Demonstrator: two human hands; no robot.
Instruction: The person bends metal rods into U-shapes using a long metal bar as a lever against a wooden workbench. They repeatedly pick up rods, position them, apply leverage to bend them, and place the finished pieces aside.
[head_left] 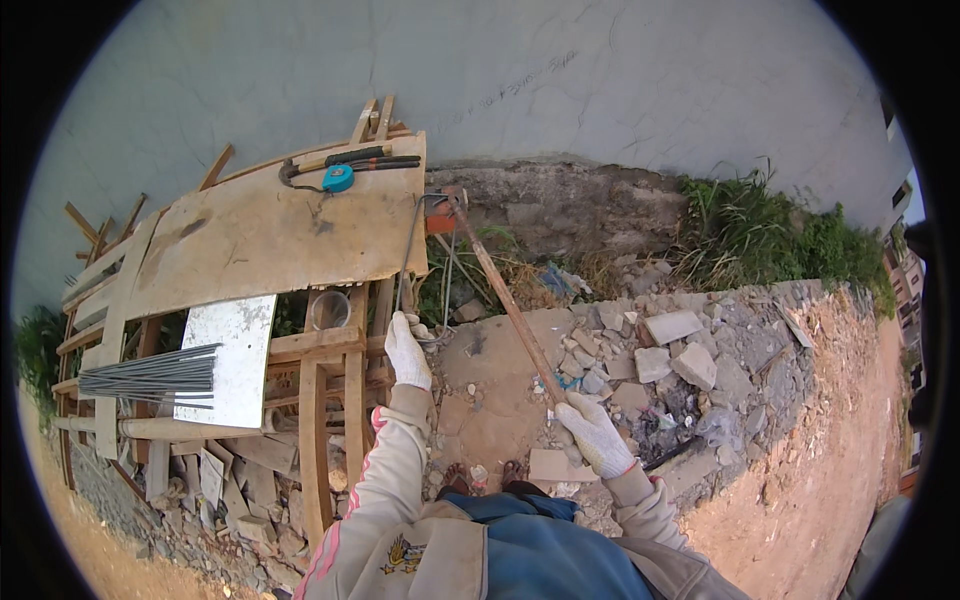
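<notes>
My left hand [407, 352], in a white knit glove, is closed on a thin steel rod [408, 250] that rises to an orange metal bending tool [440, 220] at the bench's right end. My gloved right hand [590, 430] grips the lower end of a long rusty steel bar [508, 300], which slants up to that tool. More bent steel hangs below the tool. On the plywood top [230, 240] lie a teal tape measure [338, 178] and dark-handled hand tools [355, 155]. A bundle of straight rods [145, 375] rests on a white board [225, 325] at the left.
The rough timber bench [313, 430] fills the left, against a grey wall [600, 90]. A clear container [330, 310] sits among its beams. Broken concrete rubble [690, 365] lies around my feet and at right, with weeds [740, 230] by the wall and a dirt path [800, 500] beyond.
</notes>
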